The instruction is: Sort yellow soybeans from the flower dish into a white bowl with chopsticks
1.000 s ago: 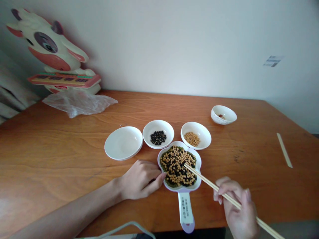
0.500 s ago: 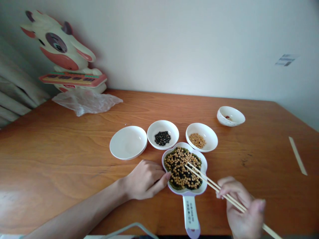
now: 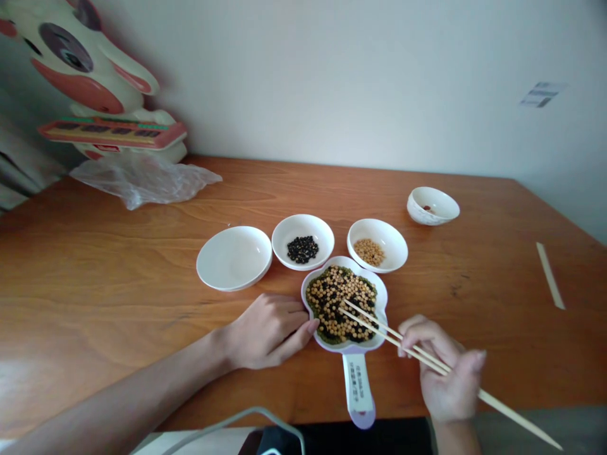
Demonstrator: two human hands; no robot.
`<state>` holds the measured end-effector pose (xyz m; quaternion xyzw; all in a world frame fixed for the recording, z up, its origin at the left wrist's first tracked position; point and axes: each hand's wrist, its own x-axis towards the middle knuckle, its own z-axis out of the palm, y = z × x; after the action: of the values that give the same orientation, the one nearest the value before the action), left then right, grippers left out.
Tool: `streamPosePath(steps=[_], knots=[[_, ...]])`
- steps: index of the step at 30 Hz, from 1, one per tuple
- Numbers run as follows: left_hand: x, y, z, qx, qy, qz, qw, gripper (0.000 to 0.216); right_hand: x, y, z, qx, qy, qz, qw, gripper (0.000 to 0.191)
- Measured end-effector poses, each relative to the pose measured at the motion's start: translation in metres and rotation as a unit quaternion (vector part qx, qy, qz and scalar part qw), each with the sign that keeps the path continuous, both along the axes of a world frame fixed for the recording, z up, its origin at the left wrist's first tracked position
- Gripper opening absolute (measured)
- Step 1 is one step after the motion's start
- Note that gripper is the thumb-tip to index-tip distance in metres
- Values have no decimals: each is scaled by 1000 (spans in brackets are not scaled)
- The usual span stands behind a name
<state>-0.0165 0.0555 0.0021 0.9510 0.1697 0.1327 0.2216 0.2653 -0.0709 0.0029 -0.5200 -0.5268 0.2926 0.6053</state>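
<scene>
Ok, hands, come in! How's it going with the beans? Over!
Right hand grips chopsticks, tips apart at the mixed beans. Left hand at the dish's rim. Black-bean bowl and yellow-bean bowl close behind dish, not blocking chopsticks.

Flower-shaped dish (image 3: 382, 298): approach obstructed by white bowls (image 3: 303, 226) beyond, left hand (image 3: 272, 332) at left rim, chopsticks (image 3: 516, 418) slanting in from right. Passage available over tabletop (image 3: 502, 335) between right hand (image 3: 443, 370) and pale strip (image 3: 551, 276).

5 o'clock: white label (image 3: 359, 382) on the handle (image 3: 362, 419) of the flower-shaped dish (image 3: 382, 299), Chinese characters and digits, too small for me to read | 2 o'clock: wall sticker (image 3: 542, 95), blurred | 10 o'clock: cow toy (image 3: 90, 95), red tag (image 3: 106, 148) illegible
</scene>
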Motion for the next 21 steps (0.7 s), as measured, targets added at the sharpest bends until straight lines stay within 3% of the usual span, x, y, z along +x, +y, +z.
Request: streamPosePath(steps=[21], knots=[[1,-1,0,0,-3,8,1000,39,-2,0,1,-17,9,-8,1000,83]])
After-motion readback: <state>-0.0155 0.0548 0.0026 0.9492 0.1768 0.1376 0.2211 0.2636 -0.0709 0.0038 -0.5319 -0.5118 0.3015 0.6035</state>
